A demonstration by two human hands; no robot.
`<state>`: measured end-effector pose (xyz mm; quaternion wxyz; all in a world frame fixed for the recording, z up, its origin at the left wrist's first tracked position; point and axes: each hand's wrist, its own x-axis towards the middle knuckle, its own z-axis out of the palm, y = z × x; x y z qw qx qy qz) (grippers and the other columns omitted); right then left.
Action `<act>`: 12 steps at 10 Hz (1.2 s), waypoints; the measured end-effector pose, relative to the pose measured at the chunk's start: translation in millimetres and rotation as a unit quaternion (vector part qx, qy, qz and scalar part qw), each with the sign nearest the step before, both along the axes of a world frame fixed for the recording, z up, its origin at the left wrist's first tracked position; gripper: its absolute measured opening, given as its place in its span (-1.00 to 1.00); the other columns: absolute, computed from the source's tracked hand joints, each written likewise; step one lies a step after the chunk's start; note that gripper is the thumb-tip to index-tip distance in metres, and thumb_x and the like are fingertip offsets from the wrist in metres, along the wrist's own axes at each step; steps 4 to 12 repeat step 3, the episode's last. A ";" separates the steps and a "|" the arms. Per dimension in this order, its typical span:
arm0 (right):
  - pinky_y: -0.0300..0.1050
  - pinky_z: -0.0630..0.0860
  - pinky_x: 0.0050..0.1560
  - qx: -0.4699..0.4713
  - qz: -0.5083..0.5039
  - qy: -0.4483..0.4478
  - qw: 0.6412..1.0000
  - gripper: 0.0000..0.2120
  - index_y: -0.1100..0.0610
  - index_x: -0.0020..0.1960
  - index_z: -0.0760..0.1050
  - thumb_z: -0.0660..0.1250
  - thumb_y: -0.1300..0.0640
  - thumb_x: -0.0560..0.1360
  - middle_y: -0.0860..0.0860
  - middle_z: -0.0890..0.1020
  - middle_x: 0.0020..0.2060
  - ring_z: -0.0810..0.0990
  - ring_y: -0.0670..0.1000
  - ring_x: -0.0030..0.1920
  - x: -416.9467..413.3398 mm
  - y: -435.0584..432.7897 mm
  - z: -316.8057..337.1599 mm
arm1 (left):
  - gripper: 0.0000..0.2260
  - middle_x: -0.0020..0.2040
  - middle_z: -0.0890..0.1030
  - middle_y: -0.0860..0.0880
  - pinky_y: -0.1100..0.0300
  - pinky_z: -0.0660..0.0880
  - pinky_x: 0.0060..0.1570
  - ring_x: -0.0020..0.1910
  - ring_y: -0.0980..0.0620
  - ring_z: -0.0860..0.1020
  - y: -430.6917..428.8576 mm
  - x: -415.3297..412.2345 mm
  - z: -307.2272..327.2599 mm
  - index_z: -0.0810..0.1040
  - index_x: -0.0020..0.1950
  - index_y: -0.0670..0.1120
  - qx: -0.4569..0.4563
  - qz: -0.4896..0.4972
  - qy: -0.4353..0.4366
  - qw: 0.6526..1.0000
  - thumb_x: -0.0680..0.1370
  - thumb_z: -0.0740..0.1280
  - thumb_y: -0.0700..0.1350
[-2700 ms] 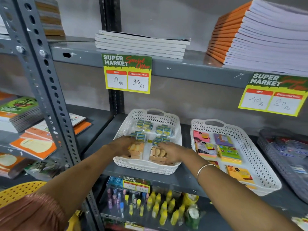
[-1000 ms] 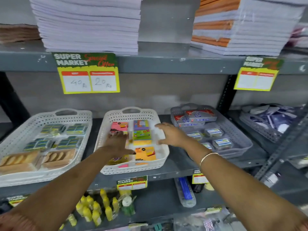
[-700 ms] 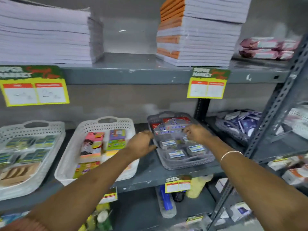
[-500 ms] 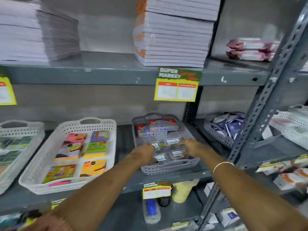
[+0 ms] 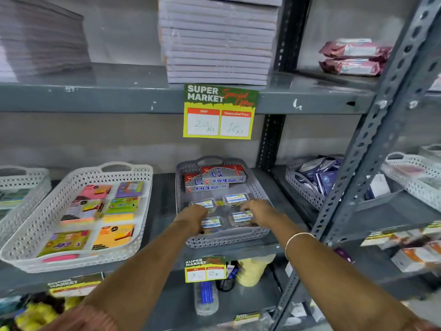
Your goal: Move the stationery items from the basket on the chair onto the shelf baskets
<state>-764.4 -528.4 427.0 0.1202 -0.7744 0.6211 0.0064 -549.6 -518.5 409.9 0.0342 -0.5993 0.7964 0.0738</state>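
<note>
A grey shelf basket (image 5: 229, 240) sits on the middle shelf straight ahead. It holds red-and-silver staple boxes (image 5: 222, 179) at the back and several small clear boxes (image 5: 236, 199) with blue-white labels in front. My left hand (image 5: 192, 219) lies curled over the clear boxes on the basket's front left. My right hand (image 5: 259, 210) rests on the clear boxes at the front right, fingers apart. Whether the left hand grips a box is hidden by its own knuckles. The chair and its basket are out of view.
A white basket (image 5: 78, 261) of coloured sticky-note pads stands to the left, with another white basket (image 5: 23, 180) beyond it. A grey basket (image 5: 300, 187) of dark packets sits right, behind a slanted perforated post (image 5: 358, 151). Notebook stacks (image 5: 217, 39) fill the shelf above.
My view and both hands have shifted right along the shelf, from the eraser basket past the sticky-note basket to the grey basket. Both hands now rest deeper among its clear boxes.
</note>
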 end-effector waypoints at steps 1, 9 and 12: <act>-0.09 0.47 0.25 0.009 -0.005 -0.015 1.000 -0.59 0.14 0.29 0.46 0.33 0.35 0.47 0.13 0.51 0.30 0.56 0.13 0.21 0.6 -0.4 2.2 | -0.69 0.17 0.54 -0.13 0.07 0.49 0.08 0.08 -0.09 0.55 -2.5 0.9 -0.5 0.50 0.19 -0.16 0.001 0.007 0.007 1.000 0.47 0.43 -0.19; -0.01 0.42 0.34 0.010 0.001 0.042 0.999 -0.46 0.11 0.38 0.35 0.41 0.23 0.44 0.16 0.49 0.33 0.47 0.16 0.30 8.7 8.6 12.8 | -0.65 0.22 0.50 -0.13 0.07 0.46 0.11 0.11 -0.09 0.52 8.3 2.6 5.7 0.46 0.25 -0.17 -0.012 0.019 0.060 0.998 0.52 0.38 -0.08; -0.01 0.42 0.34 0.010 0.001 0.042 0.999 -0.46 0.11 0.38 0.35 0.41 0.23 0.44 0.16 0.49 0.33 0.47 0.16 0.30 8.7 8.6 12.8 | -0.65 0.22 0.50 -0.13 0.07 0.46 0.11 0.11 -0.09 0.52 8.3 2.6 5.7 0.46 0.25 -0.17 -0.012 0.019 0.060 0.998 0.52 0.38 -0.08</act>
